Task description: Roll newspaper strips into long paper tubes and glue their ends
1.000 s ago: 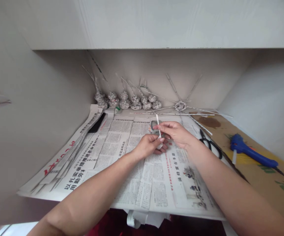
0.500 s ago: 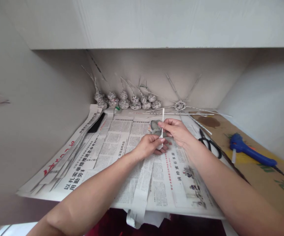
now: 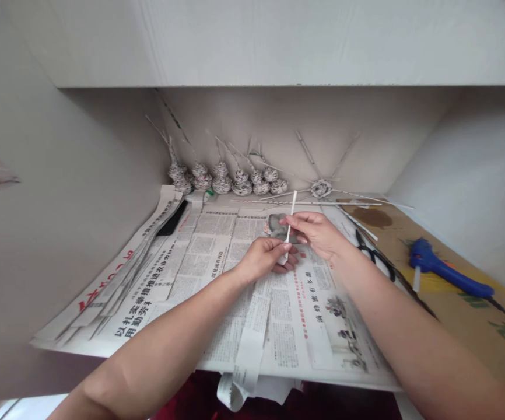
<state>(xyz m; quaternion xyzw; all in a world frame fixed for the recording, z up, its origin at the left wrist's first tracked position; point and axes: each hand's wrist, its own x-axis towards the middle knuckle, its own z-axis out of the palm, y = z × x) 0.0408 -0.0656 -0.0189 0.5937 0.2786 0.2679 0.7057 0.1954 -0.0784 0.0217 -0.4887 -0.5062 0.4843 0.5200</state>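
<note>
A thin white rolled-paper tube [image 3: 294, 204] stands nearly upright, leaning slightly right, between my hands. My right hand [image 3: 317, 232] pinches its middle between thumb and fingertips. Lower down, my left hand [image 3: 261, 258] grips the bottom of the tube, where the paper widens between thumb and fingers. A long newspaper strip [image 3: 251, 344] runs from beneath my left hand toward me and curls over the table's front edge; whether it joins the tube is hidden by the hand. Just behind my hands lies a crumpled grey cloth [image 3: 276, 224].
Several woven-paper gourds [image 3: 221, 182] line the back wall, beside a woven piece with radiating sticks [image 3: 321, 188]. Newspaper strips [image 3: 121, 280] and a black phone-like object [image 3: 172, 219] lie left. Scissors [image 3: 372, 254] and a blue glue gun [image 3: 451, 268] rest right, partly on cardboard [image 3: 436, 344].
The tube's top has tipped a little to the right, with my right hand shifting slightly. At the front edge, the newspaper strip's curled end has swung left.
</note>
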